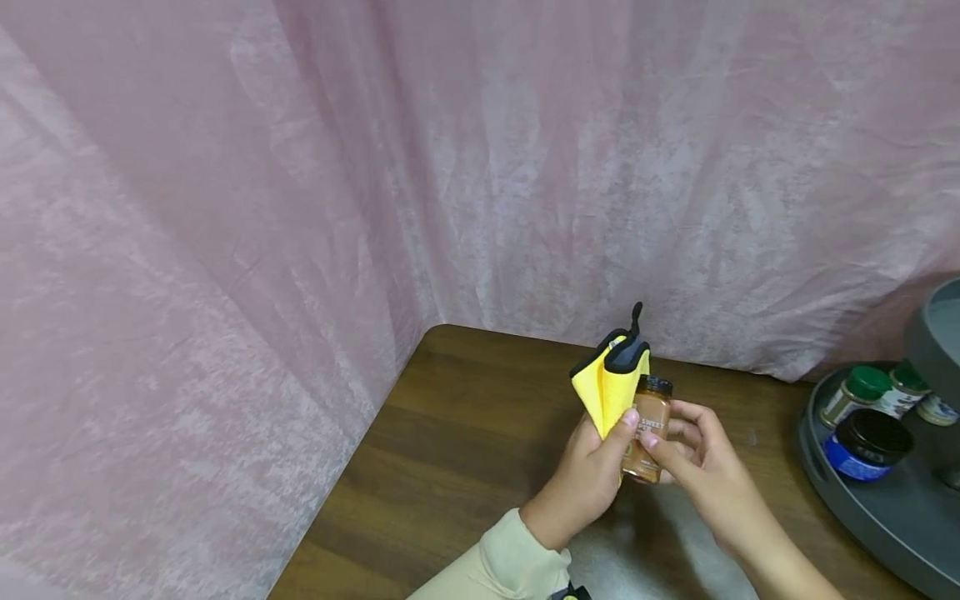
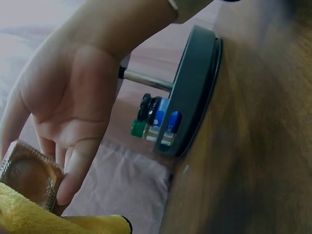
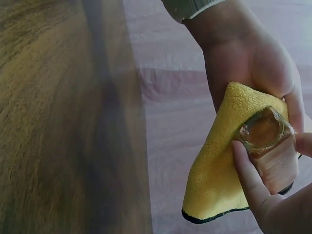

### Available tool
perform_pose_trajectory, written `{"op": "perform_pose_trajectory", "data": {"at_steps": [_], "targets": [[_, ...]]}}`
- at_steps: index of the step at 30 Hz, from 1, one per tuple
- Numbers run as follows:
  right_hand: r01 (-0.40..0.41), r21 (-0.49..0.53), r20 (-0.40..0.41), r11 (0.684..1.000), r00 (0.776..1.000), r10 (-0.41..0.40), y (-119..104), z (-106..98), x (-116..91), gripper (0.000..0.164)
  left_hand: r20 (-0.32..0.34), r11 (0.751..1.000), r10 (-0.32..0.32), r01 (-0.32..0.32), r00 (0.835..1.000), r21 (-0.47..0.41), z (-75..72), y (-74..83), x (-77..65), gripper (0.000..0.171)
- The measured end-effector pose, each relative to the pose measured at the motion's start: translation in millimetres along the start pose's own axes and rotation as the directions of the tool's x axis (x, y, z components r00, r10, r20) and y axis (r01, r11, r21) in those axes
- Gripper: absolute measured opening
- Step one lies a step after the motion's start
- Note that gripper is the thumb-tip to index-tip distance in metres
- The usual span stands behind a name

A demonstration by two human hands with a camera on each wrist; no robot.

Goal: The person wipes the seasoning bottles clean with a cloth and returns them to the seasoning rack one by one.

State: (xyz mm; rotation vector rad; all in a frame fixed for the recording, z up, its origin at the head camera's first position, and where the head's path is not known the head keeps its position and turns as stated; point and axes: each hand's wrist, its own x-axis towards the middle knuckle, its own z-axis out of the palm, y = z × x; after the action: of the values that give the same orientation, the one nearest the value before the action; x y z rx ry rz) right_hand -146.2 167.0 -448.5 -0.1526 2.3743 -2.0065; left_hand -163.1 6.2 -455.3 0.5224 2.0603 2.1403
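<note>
A square spice jar (image 1: 654,410) with a black lid and reddish-brown contents is held upright between both hands; "SWEET" is legible on its label. My left hand (image 1: 579,477) grips a yellow cloth (image 1: 602,390) with black edging and a hanging loop, keeping it against the jar's left side. From the right, my right hand (image 1: 708,467) pinches the jar between thumb and fingers. The jar's base (image 3: 263,131) shows in the right wrist view, with the cloth wrapped along one side. In the left wrist view the yellow cloth (image 2: 29,212) partly covers the jar.
At the right stands a grey tiered round tray (image 1: 817,467). Its lower tier holds green-lidded jars (image 1: 866,383) and a blue jar with a black lid (image 1: 870,446). The brown wooden table (image 1: 420,450) meets a pink curtain (image 1: 525,167) behind and to the left.
</note>
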Motion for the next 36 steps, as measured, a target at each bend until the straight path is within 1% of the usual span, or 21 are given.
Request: {"op": "perform_pose_trajectory", "data": {"at_steps": [3, 9, 11, 13, 15, 18, 20, 21, 23, 25, 29, 32, 36], "targets": [[0.004, -0.002, 0.005, 1.0, 1.0, -0.004, -2, 0, -2, 0.057, 0.01, 1.0, -0.005, 0.005, 1.0, -0.018, -0.5, 0.6, 1.0, 0.034], [-0.016, -0.026, -0.07, 1.0, 0.997, 0.014, -2, -5, 0, 0.059, 0.019, 0.998, 0.019, -0.02, 1.0, 0.06, 2.6, 1.0, -0.8, 0.034], [-0.019, -0.01, -0.097, 1.0, 0.995, 0.018, -1, -7, 1, 0.059, 0.016, 0.996, 0.023, -0.025, 1.0, 0.085, 4.0, 1.2, -1.4, 0.034], [-0.009, 0.031, -0.124, 0.999, 0.992, 0.013, 0, -10, 3, 0.055, 0.025, 0.995, 0.021, -0.023, 0.999, 0.101, 5.5, 1.5, -2.5, 0.035], [0.018, 0.109, -0.147, 0.994, 0.989, -0.002, 1, -13, 4, 0.048, 0.045, 0.993, 0.016, -0.021, 0.999, 0.115, 7.2, 1.5, -3.8, 0.036], [0.064, 0.226, -0.177, 0.972, 0.984, -0.024, 3, -19, 7, 0.041, 0.086, 0.99, 0.025, -0.037, 0.996, 0.138, 9.8, 1.1, -5.4, 0.038], [0.078, 0.274, -0.185, 0.959, 0.982, -0.027, 3, -22, 8, 0.039, 0.107, 0.989, 0.03, -0.045, 0.994, 0.14, 11.1, 0.5, -5.8, 0.037], [0.077, 0.275, -0.186, 0.958, 0.982, -0.026, 4, -23, 8, 0.038, 0.112, 0.989, 0.031, -0.046, 0.993, 0.14, 11.6, 0.2, -5.9, 0.037], [0.063, 0.256, -0.183, 0.965, 0.983, -0.016, 4, -23, 8, 0.038, 0.109, 0.99, 0.028, -0.042, 0.994, 0.131, 12.1, -0.4, -5.9, 0.036], [0.044, 0.217, -0.174, 0.975, 0.985, -0.006, 3, -21, 8, 0.039, 0.098, 0.995, 0.011, -0.021, 0.995, 0.103, 11.7, -1.0, -5.6, 0.035], [0.023, 0.099, -0.148, 0.995, 0.989, -0.008, 1, -12, 6, 0.045, 0.06, 0.998, -0.01, 0.006, 0.998, 0.07, 8.3, -1.5, -4.4, 0.035], [0.029, 0.023, -0.103, 0.999, 0.994, -0.027, -1, -4, 1, 0.051, 0.038, 0.999, -0.011, 0.009, 0.999, 0.042, 3.6, -0.3, -2.3, 0.035], [0.038, -0.033, -0.039, 0.999, 0.998, -0.039, -4, 5, -4, 0.055, 0.026, 0.999, -0.037, 0.037, 0.999, -0.013, -3.2, 2.5, 0.4, 0.036]]}}
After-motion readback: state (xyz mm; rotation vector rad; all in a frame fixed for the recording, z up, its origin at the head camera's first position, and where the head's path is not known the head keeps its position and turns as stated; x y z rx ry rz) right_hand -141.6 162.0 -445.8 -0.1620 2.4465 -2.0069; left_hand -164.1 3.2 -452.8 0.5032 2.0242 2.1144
